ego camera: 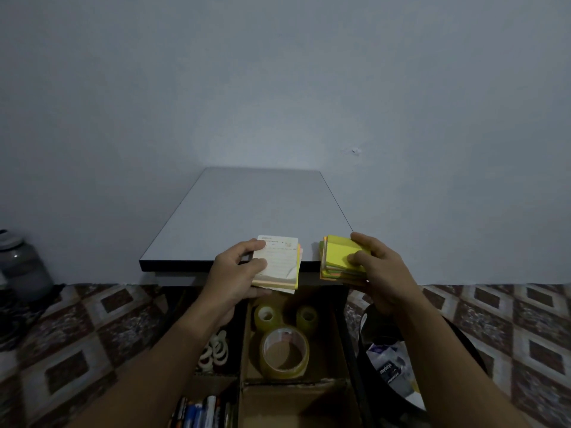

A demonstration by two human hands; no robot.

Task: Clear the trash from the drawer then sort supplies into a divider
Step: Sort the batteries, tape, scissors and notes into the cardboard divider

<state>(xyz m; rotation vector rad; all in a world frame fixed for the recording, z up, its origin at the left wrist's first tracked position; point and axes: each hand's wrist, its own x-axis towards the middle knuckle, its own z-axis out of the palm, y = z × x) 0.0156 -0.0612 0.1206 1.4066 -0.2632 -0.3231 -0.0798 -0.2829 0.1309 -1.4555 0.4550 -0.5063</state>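
Currently, from the bottom of the frame upward:

- Pens and markers (197,412), bottom centre: bundled together, apparently grouped by kind.
- Cardboard divider (293,385), lower centre: its near compartment looks unfilled.
- Large tape roll (284,353), with two small tape rolls (267,315) just beyond it in one compartment: tapes are kept together.
- White rings (216,350), left of the tapes: their kind is unclear.
- Dark bin (469,344), lower right, beside the divider: holds packaging (391,369), probably cleared trash.
- Left hand (238,273), centre: thumb and fingers clasp a lined notepad (278,264) above the divider's far end.
- Right hand (380,267): grips a sticky-note stack (340,257), apart from the notepad, probably so the two can be compared before filing.
- Surface (247,211), mid-frame, behind both pads.
- Jar (18,261), left edge.
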